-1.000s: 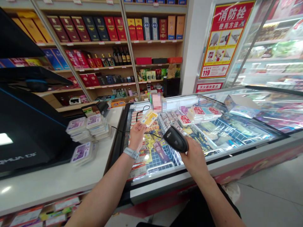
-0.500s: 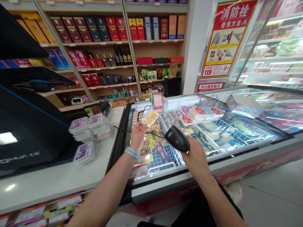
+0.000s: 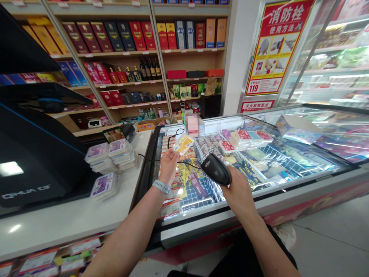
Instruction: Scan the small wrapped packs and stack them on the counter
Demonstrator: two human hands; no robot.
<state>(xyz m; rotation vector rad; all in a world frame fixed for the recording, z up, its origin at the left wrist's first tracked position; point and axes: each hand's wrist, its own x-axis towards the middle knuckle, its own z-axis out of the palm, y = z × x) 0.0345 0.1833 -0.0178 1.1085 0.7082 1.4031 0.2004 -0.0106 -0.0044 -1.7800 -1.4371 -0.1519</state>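
My left hand point(image 3: 169, 166), with a grey wristband on its wrist, pinches a small flat yellow-and-white packet point(image 3: 183, 144) by its lower corner. My right hand point(image 3: 238, 187) grips a black handheld barcode scanner point(image 3: 216, 169), whose nose points up and left toward the packet, a short gap apart. A thin black cable point(image 3: 161, 158) runs from the scanner across the freezer glass. Both hands are above the glass-topped chest freezer point(image 3: 184, 192).
A white counter point(image 3: 57, 219) at left bears stacks of purple-labelled packs point(image 3: 109, 156) and a black till screen point(image 3: 34, 161). Wire baskets of goods fill the freezer. Shelves of boxed liquor point(image 3: 138, 36) stand behind, with a red poster point(image 3: 276, 46) and a glass-door fridge point(image 3: 323, 65) at right.
The whole view has drifted slightly, with the shelves and poster shifting right. Both hands keep hold of the packet and scanner, with little change between them.
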